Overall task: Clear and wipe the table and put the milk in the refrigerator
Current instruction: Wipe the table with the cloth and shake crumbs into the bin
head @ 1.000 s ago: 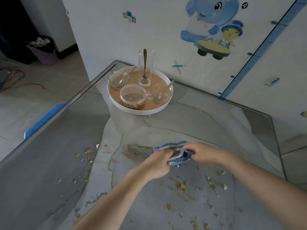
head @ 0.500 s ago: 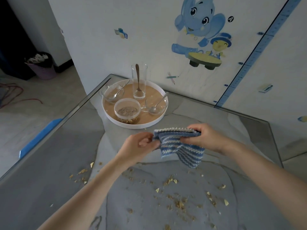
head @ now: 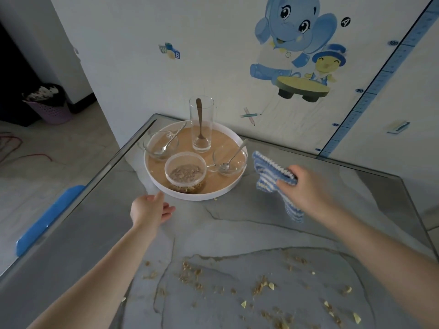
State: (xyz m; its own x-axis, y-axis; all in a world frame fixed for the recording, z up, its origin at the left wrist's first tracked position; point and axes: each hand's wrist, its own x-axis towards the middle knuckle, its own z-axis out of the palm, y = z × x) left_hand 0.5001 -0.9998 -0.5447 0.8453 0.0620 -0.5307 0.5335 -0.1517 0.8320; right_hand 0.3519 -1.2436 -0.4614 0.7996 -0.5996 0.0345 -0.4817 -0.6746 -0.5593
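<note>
My right hand (head: 306,186) grips a blue-and-white striped cloth (head: 268,172) above the grey marble table (head: 237,231), just right of a round white tray (head: 228,188). My left hand (head: 149,210) is open, fingers relaxed, close to the tray's near-left rim and holding nothing. The tray carries a tall glass with a spoon (head: 201,124), two glass bowls with spoons (head: 161,144) (head: 229,160) and a lidded container of cereal (head: 185,172). Crumbs (head: 261,284) lie scattered over the near part of the table. No milk is in view.
The table's far edge meets a white wall with cartoon stickers (head: 299,48). A blue chair edge (head: 47,217) sits beyond the left table edge. A purple waste basket (head: 47,105) stands on the floor at far left.
My left hand let go of the cloth and moved left toward the tray. My right hand carried the cloth up and to the right, beside the tray. The view moved closer to the tray.
</note>
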